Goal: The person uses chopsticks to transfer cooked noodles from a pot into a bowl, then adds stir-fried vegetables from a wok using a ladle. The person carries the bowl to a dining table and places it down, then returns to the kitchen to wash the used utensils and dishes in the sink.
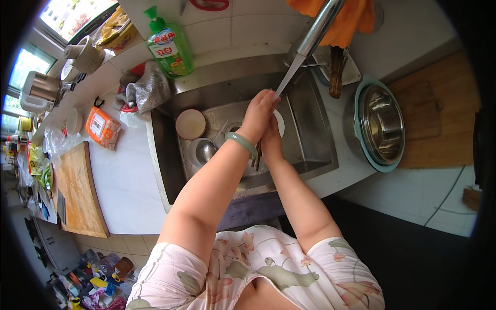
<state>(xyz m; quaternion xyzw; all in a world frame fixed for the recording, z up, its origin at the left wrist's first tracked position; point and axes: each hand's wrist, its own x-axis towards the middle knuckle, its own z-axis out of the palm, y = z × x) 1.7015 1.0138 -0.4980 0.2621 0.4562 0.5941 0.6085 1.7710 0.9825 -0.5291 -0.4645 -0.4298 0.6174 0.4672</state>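
My left hand (257, 116) and my right hand (272, 139) are pressed palm to palm over the stainless steel sink (310, 128). A jade-green bangle (242, 143) circles my left wrist. Dark chopsticks (258, 157) stick out between my wrists, apparently clasped between the palms, which hide their other ends. The water stream (288, 77) from the metal faucet (319, 29) runs onto my fingers. Below in the sink are a red-rimmed bowl (190, 124), another bowl holding a metal ladle (206, 150), and a white dish (279, 123) partly hidden by my right hand.
Left of the sink stand a green dish soap bottle (170, 50), a grey cloth (147, 89), an orange wipes pack (102, 127) and a wooden cutting board (83, 190). Stacked basins (378, 124) sit at right. An orange cloth (350, 23) hangs behind the faucet, above a brush (336, 73).
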